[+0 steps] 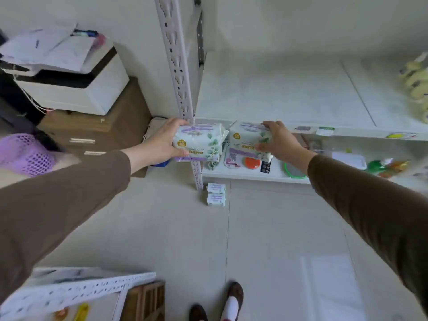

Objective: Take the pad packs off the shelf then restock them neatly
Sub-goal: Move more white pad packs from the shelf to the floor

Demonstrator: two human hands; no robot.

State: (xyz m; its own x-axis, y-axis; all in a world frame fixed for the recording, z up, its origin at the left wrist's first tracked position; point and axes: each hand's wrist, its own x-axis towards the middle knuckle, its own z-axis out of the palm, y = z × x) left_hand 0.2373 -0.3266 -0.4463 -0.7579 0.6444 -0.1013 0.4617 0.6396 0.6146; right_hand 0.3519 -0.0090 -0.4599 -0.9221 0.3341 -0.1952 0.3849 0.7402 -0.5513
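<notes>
Head view, looking down at the shelf upright (pixel 185 93), our landmark. We hold one pad pack in each hand. Left hand (pixel 162 142) grips the left pack (pixel 199 144), thumb curled under its lower edge and fingers over the top; this pack sits directly in front of the upright, level with the front lip of the upper shelf board (pixel 289 93). Right hand (pixel 281 142) grips the right pack (pixel 247 141) from its right side, fingers wrapped over the top and front face; this pack is just to the right of the upright, also at the shelf lip. The two packs are side by side and nearly touching, with long axes running left to right and printed faces toward us.

Two more packs (pixel 216 194) lie on the floor at the foot of the upright.

Judgement: the board lies beyond both packs. The right pack has open board behind it. The left pack is blocked by the upright and likely must shift right before going in.
</notes>
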